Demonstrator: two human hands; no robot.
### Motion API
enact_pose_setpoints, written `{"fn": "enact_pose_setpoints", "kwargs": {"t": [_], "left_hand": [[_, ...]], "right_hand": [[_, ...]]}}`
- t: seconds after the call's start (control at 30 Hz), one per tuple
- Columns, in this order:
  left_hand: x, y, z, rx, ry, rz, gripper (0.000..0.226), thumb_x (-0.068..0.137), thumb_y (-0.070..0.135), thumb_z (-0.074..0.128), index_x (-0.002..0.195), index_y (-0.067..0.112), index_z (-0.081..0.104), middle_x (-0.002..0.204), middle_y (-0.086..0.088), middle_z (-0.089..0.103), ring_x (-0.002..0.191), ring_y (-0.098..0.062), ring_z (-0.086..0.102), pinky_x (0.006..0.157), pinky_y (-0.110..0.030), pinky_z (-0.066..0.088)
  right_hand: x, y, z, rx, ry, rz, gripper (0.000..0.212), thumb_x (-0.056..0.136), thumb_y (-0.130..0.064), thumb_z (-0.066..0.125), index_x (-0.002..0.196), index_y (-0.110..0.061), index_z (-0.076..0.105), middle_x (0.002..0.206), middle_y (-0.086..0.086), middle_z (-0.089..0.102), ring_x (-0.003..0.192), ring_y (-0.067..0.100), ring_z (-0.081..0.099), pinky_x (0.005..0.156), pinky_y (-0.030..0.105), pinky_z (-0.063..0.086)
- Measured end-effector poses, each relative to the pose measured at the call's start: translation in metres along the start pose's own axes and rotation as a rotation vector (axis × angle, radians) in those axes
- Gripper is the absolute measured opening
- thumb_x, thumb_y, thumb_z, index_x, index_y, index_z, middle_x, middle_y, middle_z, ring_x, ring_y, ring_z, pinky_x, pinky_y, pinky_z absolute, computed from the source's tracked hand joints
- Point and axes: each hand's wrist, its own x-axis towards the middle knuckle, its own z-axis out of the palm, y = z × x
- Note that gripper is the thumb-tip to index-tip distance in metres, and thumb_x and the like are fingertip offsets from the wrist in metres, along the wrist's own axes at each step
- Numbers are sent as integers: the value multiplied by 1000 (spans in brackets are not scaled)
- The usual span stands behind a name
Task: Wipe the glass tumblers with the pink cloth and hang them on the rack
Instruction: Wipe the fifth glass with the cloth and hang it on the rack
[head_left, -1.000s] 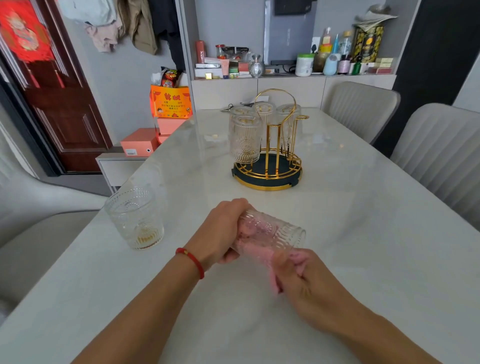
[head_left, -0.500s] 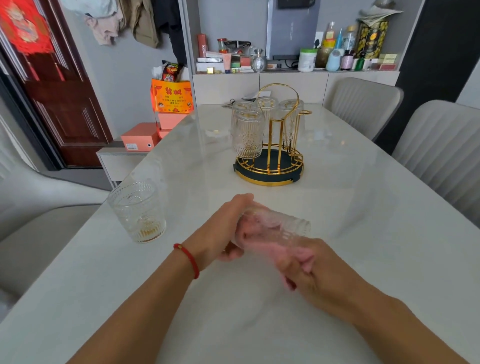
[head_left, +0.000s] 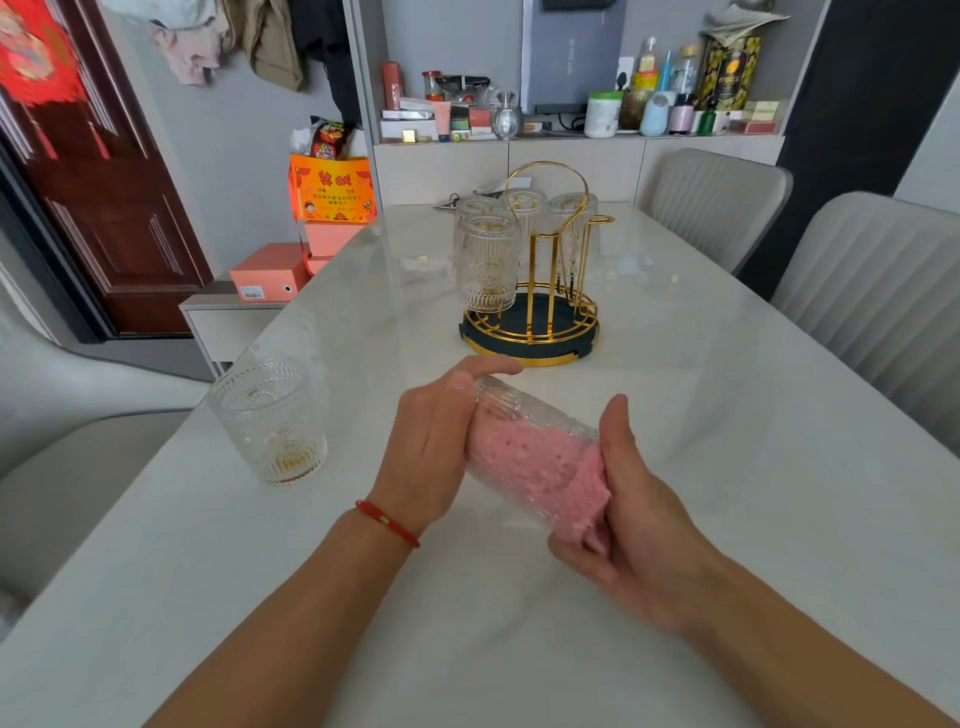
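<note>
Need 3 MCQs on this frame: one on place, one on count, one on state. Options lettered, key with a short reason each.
1. Where does the upright tumbler that nobody holds stand?
A. On the table's left side, nearer the person than the rack
B. On the rack's tray
C. On the shelf at the back

2. How many tumblers hang on the gold rack?
A. One
B. Four
C. Six

3. What is the state of the pink cloth?
A. Folded flat on the table
B. Draped over the rack handle
C. Stuffed inside the held tumbler

Key:
1 A: it stands on the table near the left edge, well short of the rack.
2 B: four upside-down glasses show around the rack's posts.
3 C: pink shows through the held tumbler, which the left hand grips at its base, and a tail of cloth comes out at the mouth by the right hand.
</note>
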Motion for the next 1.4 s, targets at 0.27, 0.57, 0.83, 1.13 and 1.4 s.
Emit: {"fn": "enact_pose_setpoints", "kwargs": {"t": [0.27, 0.57, 0.83, 1.13, 1.4], "left_hand": [[2, 18, -6, 76, -221, -613, 63, 105, 57, 29, 102, 7, 67, 48, -1, 37, 34, -12, 25, 42, -15, 21], [-1, 7, 5, 88, 132, -79, 46, 97, 42, 34, 75, 36, 73, 74, 10, 68, 67, -5, 60, 52, -20, 46], [2, 19, -1, -84, -245, -459, 58, 92, 62, 34, 108, 25, 75, 62, -9, 43, 47, -16, 33, 42, -20, 26], [4, 21, 15, -9, 132, -481, 42, 105, 42, 38, 83, 14, 61, 64, 0, 50, 45, -9, 42, 41, -19, 28], [-4, 6, 17, 6, 26, 39, 44, 92, 55, 31, 91, 31, 67, 79, 10, 60, 72, -6, 55, 54, -20, 42]], "right_hand": [[3, 12, -16, -1245, -44, -452, 78, 77, -93, 8, 46, -37, 53, 53, -27, 57, 62, -1, 62, 62, 11, 36], [-2, 6, 8, 336, 36, 89, 66, 80, -74, 41, 90, -11, 54, 55, -1, 24, 33, 4, 20, 33, 13, 18], [6, -5, -18, -725, 32, -333, 101, 82, -88, 14, 70, -1, 64, 39, -5, 42, 35, 9, 38, 43, 20, 35], [4, 11, -2, -392, 155, -147, 79, 80, -80, 23, 68, -8, 54, 47, 3, 38, 38, 12, 33, 39, 20, 30], [4, -5, -14, 233, 25, 29, 75, 82, -78, 38, 69, -8, 61, 45, 3, 27, 29, 9, 22, 32, 13, 17]]}}
